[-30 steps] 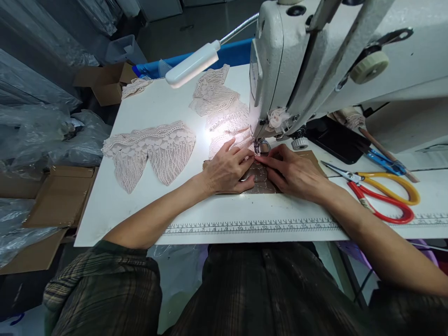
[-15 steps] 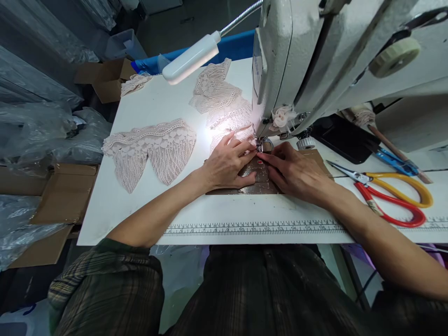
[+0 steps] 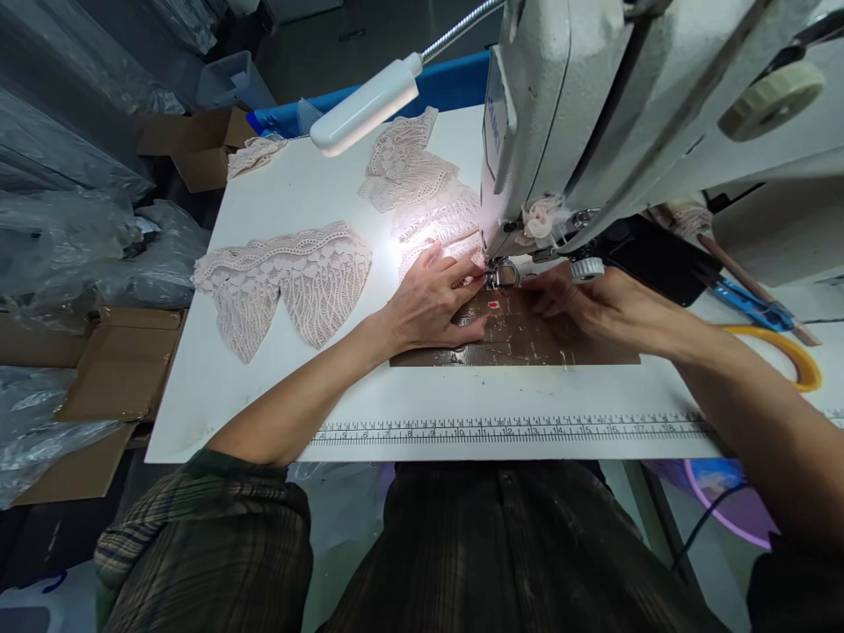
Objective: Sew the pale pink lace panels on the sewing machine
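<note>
My left hand [image 3: 432, 303] lies with fingers spread on pale pink lace [image 3: 440, 220] just left of the sewing machine's presser foot [image 3: 502, 274]. Its thumb rests on the brown plate [image 3: 514, 338] around the needle area. My right hand [image 3: 586, 303] is over the right part of that plate, beside the presser foot, with its fingers bent together. Anything between those fingertips is too small or hidden to make out. The lace runs up to the foot and is bunched behind my left fingers.
A scalloped lace piece [image 3: 283, 281] lies at left. The sewing machine head [image 3: 547, 114] rises at right, and a white lamp [image 3: 366, 104] hangs above the table. Yellow-handled scissors [image 3: 801, 360], a blue tool [image 3: 752, 303] and a black tray [image 3: 659, 255] lie beyond my right arm.
My right hand has moved right, away from the needle, uncovering more of the brown plate. My right forearm now covers most of the scissors. My left hand has barely moved.
</note>
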Tool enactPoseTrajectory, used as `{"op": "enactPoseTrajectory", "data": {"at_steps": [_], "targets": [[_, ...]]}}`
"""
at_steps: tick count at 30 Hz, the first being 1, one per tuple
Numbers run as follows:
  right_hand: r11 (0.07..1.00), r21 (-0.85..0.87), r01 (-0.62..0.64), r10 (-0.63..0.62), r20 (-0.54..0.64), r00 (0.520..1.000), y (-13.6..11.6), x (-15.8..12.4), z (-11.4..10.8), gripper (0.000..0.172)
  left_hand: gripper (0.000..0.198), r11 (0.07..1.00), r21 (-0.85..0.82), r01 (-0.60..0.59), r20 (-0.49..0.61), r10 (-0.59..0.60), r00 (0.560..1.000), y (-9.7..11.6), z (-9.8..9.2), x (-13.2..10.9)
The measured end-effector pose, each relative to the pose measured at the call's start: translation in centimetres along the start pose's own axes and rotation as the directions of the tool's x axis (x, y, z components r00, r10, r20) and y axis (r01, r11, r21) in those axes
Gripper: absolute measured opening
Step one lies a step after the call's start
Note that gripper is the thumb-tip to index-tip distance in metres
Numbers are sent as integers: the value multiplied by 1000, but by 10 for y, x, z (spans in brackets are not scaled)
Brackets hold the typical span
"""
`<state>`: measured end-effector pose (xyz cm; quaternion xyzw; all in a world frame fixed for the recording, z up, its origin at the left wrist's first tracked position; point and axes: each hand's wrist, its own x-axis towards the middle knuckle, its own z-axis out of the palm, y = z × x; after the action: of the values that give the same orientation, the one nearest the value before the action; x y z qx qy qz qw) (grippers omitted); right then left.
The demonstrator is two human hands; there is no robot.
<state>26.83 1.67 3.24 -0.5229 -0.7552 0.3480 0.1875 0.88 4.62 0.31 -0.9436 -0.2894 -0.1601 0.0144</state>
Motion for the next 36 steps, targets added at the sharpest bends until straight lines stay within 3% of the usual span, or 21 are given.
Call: {"op": "enactPoseTrajectory", "data": {"at_steps": [4,10,13,16,20,24,26,28,32,34,36], "targets": [[979,187,-81,100,-95,990,8,12,11,52,44,1000,-12,-2,9,2,1000,-1,0,0],[994,104,-42,58,-151,987,7,7,20,60,42,998,-48,33,-9,-33,999,1,2,-3],[1000,11,8,-6,-182,983,5,1,23,54,40,996,-74,42,-23,-44,999,1,5,-4],[998,-46,-44,33,-218,975,8,-2,26,43,39,993,-97,69,-23,-71,997,-1,8,-5],[996,-64,-64,47,-245,968,14,-1,26,32,47,985,-120,125,-35,-130,991,-2,6,-5],[997,-21,-74,66,-254,965,15,1,24,26,49,979,-126,159,23,-157,987,-3,1,-3],[994,65,-83,97,-247,964,14,2,25,23,49,978,-117,171,52,-166,985,0,0,-2],[960,264,-89,157,-250,956,11,4,26,18,50,977,-87,192,73,-186,980,7,0,-3],[687,718,-113,374,-216,902,1,9,23,9,58,946,54,320,97,-324,941,32,-5,-11],[617,779,-112,404,-191,894,-5,12,18,10,56,930,134,342,113,-358,927,39,-10,-12],[619,778,-104,370,-173,913,-8,15,14,13,43,929,186,319,131,-346,929,36,-16,-7]]}}
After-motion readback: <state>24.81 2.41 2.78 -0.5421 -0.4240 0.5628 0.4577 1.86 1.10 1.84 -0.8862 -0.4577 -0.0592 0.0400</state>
